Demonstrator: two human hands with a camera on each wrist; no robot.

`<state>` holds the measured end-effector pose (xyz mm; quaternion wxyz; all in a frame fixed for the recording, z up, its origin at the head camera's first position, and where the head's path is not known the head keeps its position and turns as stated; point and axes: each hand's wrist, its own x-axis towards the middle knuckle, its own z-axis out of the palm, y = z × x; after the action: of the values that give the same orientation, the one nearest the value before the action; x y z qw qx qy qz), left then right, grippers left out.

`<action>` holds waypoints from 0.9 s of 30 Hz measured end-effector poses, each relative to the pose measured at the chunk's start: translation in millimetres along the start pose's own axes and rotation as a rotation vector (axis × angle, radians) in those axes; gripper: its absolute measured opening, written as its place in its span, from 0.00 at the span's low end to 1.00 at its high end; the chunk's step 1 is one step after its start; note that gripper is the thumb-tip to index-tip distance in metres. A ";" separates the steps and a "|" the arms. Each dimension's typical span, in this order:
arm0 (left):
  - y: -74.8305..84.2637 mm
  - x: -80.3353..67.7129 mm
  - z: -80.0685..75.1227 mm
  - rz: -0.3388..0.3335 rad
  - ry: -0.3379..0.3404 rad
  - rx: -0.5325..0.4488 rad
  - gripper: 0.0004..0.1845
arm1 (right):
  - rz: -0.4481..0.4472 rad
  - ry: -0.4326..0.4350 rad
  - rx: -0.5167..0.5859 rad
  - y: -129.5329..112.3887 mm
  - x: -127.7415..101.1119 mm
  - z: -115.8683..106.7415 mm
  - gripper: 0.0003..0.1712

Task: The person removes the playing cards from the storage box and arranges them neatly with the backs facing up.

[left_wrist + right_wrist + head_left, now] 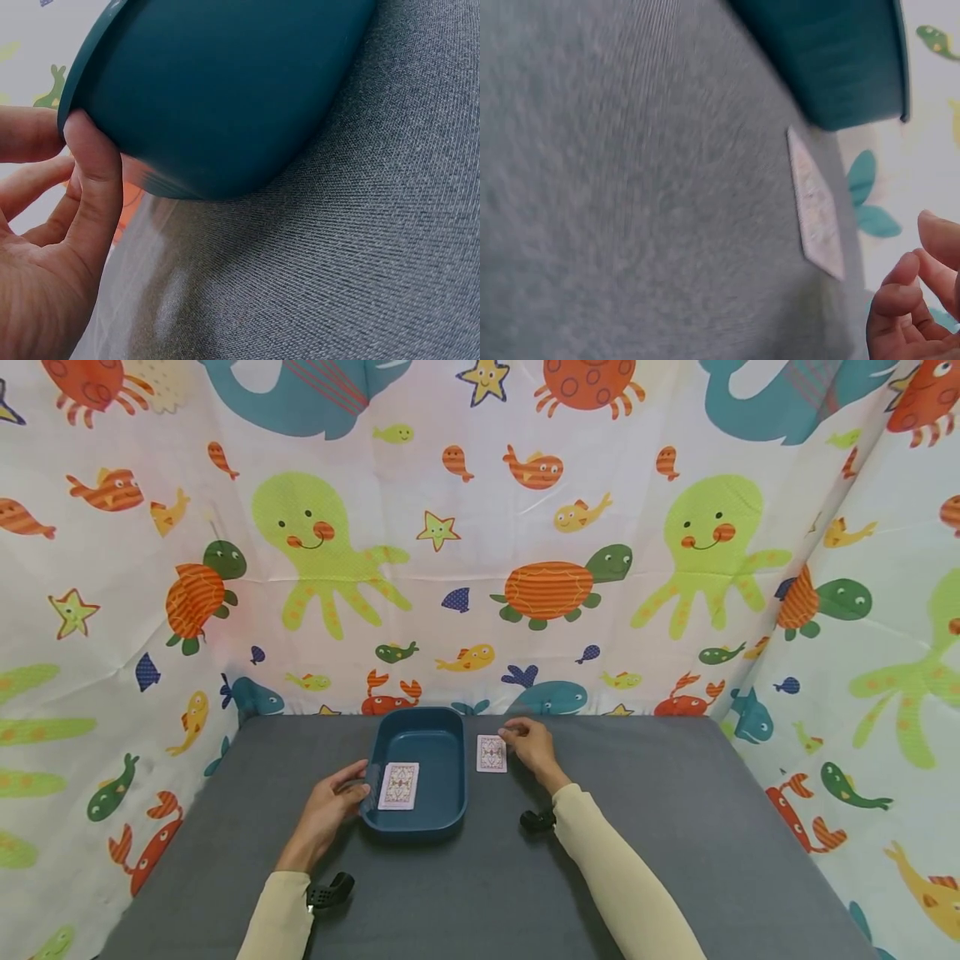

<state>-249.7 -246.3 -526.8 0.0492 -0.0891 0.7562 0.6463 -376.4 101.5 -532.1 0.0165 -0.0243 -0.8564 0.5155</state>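
A dark teal plastic tray (427, 822) with rounded corners stands on the grey cloth. Patterned playing cards (398, 786) lie face down inside it, on the left; whether one or a stack, I cannot tell. My left hand (330, 810) pinches the tray's left rim, with the thumb (94, 161) on the outer wall. To the right of the tray a playing card (491, 753) lies back up on the cloth. My right hand (531, 747) is at its upper right corner, fingers loosely bent. In the right wrist view a gap shows between the fingers (896, 300) and the card.
A grey cloth (465, 893) covers the table. Behind it and at both sides hangs a white curtain (465, 668) printed with sea animals. Black bands (330, 891) with small cameras sit on both wrists.
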 end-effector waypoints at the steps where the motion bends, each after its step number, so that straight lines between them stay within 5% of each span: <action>1: 0.2 -0.1 0.0 -0.001 0.000 0.004 0.28 | -0.004 0.001 0.008 -1.7 -1.9 -0.9 0.15; 27: -1.4 -0.3 2.1 -0.013 0.009 0.005 0.28 | -0.258 -0.082 0.178 -60.8 -61.5 -13.8 0.16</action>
<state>-249.2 -244.4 -528.5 0.0502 -0.0967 0.7574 0.6438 -315.7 81.6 -472.1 0.0495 0.1084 -0.8033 0.5836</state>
